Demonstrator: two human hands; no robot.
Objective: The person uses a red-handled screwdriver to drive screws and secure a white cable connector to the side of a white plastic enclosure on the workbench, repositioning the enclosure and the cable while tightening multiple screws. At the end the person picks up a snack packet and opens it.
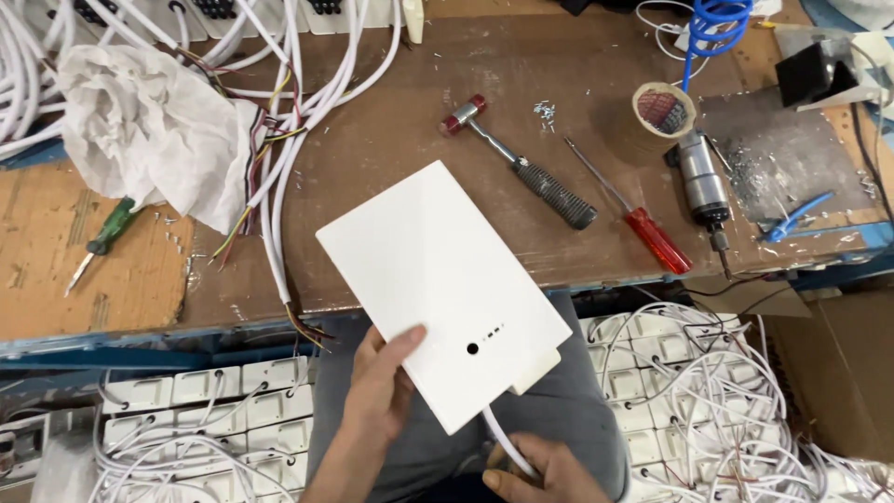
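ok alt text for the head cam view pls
A person's left hand holds a flat white plastic panel over their lap while the right hand grips its white cable. Behind it, a brown workbench holds a small hammer, a red-handled screwdriver, a tape roll and white cables.
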